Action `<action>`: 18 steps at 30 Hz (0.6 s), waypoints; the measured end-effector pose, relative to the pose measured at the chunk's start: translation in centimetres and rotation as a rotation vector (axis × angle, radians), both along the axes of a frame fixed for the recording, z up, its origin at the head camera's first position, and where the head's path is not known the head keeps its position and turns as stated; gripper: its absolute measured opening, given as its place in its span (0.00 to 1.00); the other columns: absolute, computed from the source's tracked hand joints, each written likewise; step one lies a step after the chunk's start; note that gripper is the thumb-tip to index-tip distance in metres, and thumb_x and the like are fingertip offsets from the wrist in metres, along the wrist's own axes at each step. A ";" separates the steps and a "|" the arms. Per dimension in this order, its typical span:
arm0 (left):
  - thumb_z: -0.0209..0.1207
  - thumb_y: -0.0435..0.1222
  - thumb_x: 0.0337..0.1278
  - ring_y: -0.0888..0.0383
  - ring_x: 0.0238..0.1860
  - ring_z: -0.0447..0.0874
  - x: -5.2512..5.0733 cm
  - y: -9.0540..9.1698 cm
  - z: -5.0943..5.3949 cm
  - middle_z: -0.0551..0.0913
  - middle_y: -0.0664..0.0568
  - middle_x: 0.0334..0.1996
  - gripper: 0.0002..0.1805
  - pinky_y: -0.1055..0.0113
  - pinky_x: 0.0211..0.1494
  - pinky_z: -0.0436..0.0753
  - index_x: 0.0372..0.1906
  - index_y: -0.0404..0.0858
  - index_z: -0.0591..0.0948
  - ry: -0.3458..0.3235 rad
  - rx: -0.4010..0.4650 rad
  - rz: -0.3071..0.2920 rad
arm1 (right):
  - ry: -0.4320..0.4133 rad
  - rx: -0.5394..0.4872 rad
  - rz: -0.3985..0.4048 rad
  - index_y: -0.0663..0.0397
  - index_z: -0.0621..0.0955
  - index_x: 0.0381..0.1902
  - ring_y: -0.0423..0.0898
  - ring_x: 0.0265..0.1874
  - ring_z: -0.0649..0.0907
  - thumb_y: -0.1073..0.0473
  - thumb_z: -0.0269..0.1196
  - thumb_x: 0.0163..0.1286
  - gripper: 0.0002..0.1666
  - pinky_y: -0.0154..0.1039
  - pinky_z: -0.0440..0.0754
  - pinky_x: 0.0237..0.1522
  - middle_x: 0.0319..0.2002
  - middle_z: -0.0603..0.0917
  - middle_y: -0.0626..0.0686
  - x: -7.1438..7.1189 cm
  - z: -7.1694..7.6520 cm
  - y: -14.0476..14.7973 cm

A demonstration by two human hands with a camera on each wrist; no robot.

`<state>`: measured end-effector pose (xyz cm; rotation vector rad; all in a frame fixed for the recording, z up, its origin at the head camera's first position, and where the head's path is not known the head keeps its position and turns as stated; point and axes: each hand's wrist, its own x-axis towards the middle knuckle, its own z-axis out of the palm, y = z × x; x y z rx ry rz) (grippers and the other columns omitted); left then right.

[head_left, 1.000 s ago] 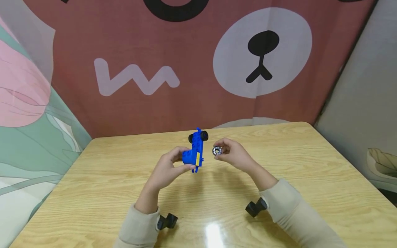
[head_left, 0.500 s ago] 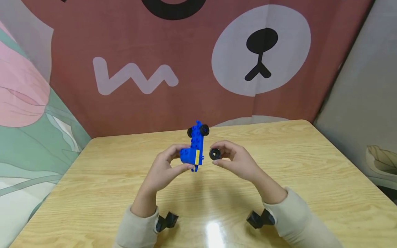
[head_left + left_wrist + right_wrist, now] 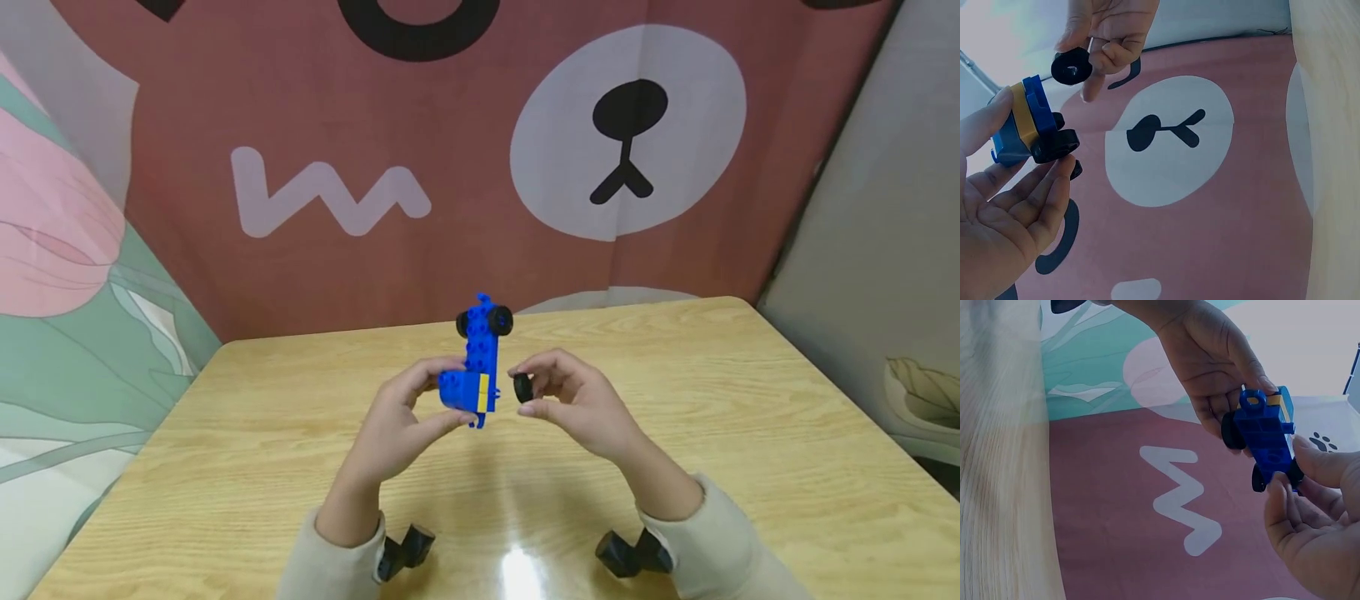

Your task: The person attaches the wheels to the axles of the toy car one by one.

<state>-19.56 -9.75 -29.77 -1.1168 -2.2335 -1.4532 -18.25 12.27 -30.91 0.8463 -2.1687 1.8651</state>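
My left hand grips the near end of a blue toy car with a yellow stripe on its side, thumb on one face and fingers behind. The car stands tilted in the air, its studded side toward the head camera and a pair of black wheels at its far end. Just to its right, my right hand pinches a loose black wheel between thumb and fingers. A small gap separates that wheel from the car. In the left wrist view the loose wheel shows its round face, apart from the blue-and-yellow body.
Below both hands lies a wood-grain table, with a glare spot near its front. A reddish-brown bear-print cloth hangs behind the table's far edge. Black wrist mounts stick out inward from the sleeves.
The loose wheel has turned in my right fingers, from a silvery face to a black face and now nearly edge-on. My left hand keeps its grip on the car, with only slight shifts.
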 end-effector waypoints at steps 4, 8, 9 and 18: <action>0.63 0.31 0.40 0.58 0.44 0.74 -0.1 0.2 0.1 0.75 0.48 0.46 0.23 0.62 0.48 0.72 0.48 0.34 0.72 0.034 -0.029 0.010 | -0.026 -0.026 0.049 0.69 0.70 0.42 0.44 0.32 0.77 0.74 0.59 0.53 0.17 0.37 0.77 0.32 0.34 0.73 0.61 0.1 0.0 0.0; 0.63 0.31 0.39 0.59 0.43 0.74 -0.3 0.4 0.0 0.75 0.50 0.45 0.22 0.63 0.46 0.73 0.46 0.34 0.73 0.068 -0.053 -0.005 | -0.048 -0.068 0.125 0.71 0.67 0.42 0.45 0.34 0.77 0.74 0.57 0.55 0.16 0.38 0.77 0.35 0.36 0.73 0.63 0.0 -0.1 0.0; 0.64 0.31 0.39 0.59 0.43 0.74 -0.3 0.5 -0.1 0.75 0.50 0.45 0.22 0.63 0.45 0.73 0.45 0.34 0.74 0.074 -0.057 -0.010 | -0.055 -0.075 0.144 0.72 0.67 0.42 0.45 0.34 0.77 0.75 0.57 0.55 0.16 0.38 0.77 0.36 0.36 0.73 0.63 -0.1 -0.1 0.0; 0.63 0.33 0.40 0.57 0.46 0.72 -0.1 0.9 -0.2 0.74 0.49 0.48 0.21 0.66 0.45 0.73 0.45 0.35 0.74 0.078 -0.090 -0.007 | -0.077 -0.084 0.180 0.73 0.66 0.41 0.46 0.34 0.77 0.77 0.56 0.55 0.16 0.38 0.77 0.37 0.36 0.74 0.64 0.0 -0.6 0.0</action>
